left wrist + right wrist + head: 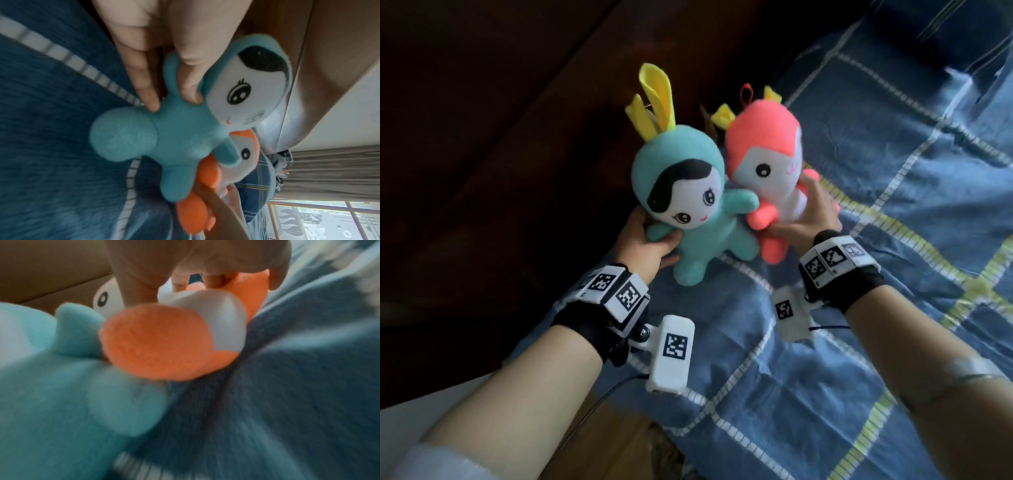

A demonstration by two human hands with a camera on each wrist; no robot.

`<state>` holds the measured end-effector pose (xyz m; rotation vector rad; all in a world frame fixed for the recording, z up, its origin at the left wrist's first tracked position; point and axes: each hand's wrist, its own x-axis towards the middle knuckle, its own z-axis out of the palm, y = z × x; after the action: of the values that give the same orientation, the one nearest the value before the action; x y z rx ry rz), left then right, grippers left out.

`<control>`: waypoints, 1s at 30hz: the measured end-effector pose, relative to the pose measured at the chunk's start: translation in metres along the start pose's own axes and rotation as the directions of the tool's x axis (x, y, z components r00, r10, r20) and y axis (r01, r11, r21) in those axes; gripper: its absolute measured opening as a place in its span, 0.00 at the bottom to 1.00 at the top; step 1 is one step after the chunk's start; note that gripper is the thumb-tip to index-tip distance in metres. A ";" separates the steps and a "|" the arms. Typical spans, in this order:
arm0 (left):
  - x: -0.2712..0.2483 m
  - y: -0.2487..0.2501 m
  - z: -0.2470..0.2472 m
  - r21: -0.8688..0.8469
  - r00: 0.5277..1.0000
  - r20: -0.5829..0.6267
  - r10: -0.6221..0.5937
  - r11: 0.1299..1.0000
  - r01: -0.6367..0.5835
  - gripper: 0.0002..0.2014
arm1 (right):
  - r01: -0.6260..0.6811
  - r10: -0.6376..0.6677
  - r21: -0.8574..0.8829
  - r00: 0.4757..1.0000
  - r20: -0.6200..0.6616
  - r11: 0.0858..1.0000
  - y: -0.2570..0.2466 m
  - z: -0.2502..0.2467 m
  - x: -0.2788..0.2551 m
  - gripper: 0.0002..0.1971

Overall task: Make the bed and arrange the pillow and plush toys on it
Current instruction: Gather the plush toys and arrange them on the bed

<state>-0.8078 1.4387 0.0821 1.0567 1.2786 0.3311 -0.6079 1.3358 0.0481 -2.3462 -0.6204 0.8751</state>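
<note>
The left hand [643, 240] pinches the blue doll [698, 205] by its arm. The right hand [808, 212] curls its fingers round the pink doll [767, 171]. Both dolls touch, at the edge of the blue blanket [859, 240].

The right wrist view is smearing badly: the teal plush [61, 386] is running off the left and bottom edges, its face not showing. The right hand [195, 264] is getting cut off at the top edge and is covering much of the orange plush [152, 340]. In the left wrist view the left hand [164, 40] is leaving the frame upward, and the teal body is hiding most of the orange plush.
</note>
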 end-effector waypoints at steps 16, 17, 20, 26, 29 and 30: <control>0.036 -0.015 -0.006 -0.158 0.999 -0.015 -0.035 0.987 0.032 0.14 | 0.180 -0.177 0.088 0.983 -0.049 0.980 -0.048 0.025 0.125 0.49; 0.036 -0.015 -0.005 -0.157 0.999 -0.012 -0.033 0.987 0.030 0.16 | 0.181 -0.180 0.076 0.983 -0.028 0.980 -0.046 0.028 0.127 0.49; 0.036 -0.014 -0.003 -0.158 1.000 -0.008 -0.015 0.987 0.013 0.18 | 0.210 -0.210 0.056 0.978 -0.004 0.976 -0.040 0.031 0.126 0.47; 0.038 -0.004 0.003 -0.158 0.999 0.022 0.049 0.986 -0.045 0.19 | 0.193 -0.193 0.161 0.981 -0.015 0.968 -0.052 0.027 0.128 0.48; 0.039 -0.002 0.010 -0.162 0.998 0.036 0.048 0.986 -0.041 0.20 | 0.173 -0.173 -0.014 0.984 0.032 0.985 -0.046 0.025 0.126 0.50; 0.039 -0.003 0.011 -0.156 0.999 0.035 0.039 0.987 -0.033 0.19 | 0.187 -0.185 -0.041 0.982 0.048 0.981 -0.044 0.023 0.123 0.51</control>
<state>-0.7865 1.4600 0.0551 0.9501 1.1812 0.4295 -0.5506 1.4478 0.0071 -2.2692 -0.8708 0.8364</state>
